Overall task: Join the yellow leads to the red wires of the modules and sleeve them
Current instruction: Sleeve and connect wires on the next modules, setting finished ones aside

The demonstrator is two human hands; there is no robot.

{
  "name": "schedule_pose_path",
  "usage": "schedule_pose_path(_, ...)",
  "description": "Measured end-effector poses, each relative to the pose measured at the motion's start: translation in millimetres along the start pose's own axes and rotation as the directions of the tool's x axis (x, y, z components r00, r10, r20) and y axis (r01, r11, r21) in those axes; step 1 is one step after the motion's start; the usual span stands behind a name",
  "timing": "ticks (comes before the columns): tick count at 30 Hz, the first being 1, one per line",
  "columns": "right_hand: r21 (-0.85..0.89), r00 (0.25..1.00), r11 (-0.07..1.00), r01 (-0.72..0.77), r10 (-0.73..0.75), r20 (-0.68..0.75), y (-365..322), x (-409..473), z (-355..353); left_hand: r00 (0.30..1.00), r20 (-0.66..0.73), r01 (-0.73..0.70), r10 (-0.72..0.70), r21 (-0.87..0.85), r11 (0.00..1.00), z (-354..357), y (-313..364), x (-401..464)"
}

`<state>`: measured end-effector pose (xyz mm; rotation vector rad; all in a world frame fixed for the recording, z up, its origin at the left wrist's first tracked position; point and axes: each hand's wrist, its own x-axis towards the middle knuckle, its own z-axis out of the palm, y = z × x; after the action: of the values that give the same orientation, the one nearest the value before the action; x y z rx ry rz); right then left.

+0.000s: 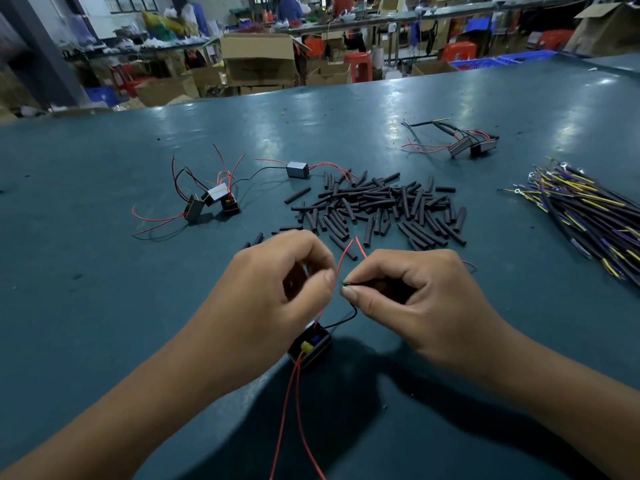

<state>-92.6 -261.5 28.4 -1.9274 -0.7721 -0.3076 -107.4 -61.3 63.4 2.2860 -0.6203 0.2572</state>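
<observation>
A small black module [309, 345] hangs just below my hands, with red wires trailing toward me and a black wire looping up to the right. My left hand [277, 289] pinches a red wire [341, 259] of that module between thumb and fingers. My right hand [412, 296] pinches a thin dark wire end beside it, thumb tip almost touching the left thumb. A heap of black sleeve pieces [381, 209] lies just beyond my hands. The bundle of yellow-and-purple leads [588, 216] lies at the right.
Three loose modules with red and black wires [213, 200] lie at the left, and a single grey module [298, 169] sits behind the sleeves. Joined modules [467, 145] rest at the far right. Boxes and stools stand beyond the green table [104, 271].
</observation>
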Motion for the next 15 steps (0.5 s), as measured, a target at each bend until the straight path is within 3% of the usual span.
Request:
schedule_pose_path(2, 0.024, 1.0, 1.0, -0.005, 0.005, 0.0, 0, 0, 0, 0.978, 0.028, -0.207, 0.205, 0.178, 0.962, -5, -4, -2)
schedule_pose_path(5, 0.049, 1.0, 0.999, -0.014, 0.013, 0.015, 1, 0, 0, 0.945, 0.043, -0.325, 0.324, 0.241, 0.915, -7, -9, 0)
schedule_pose_path(15, 0.068, 1.0, 0.998, 0.002, -0.003, 0.02, 1, 0, 0, 0.867, 0.179, -0.498, 0.465, 0.308, 0.81, -21, -12, 17)
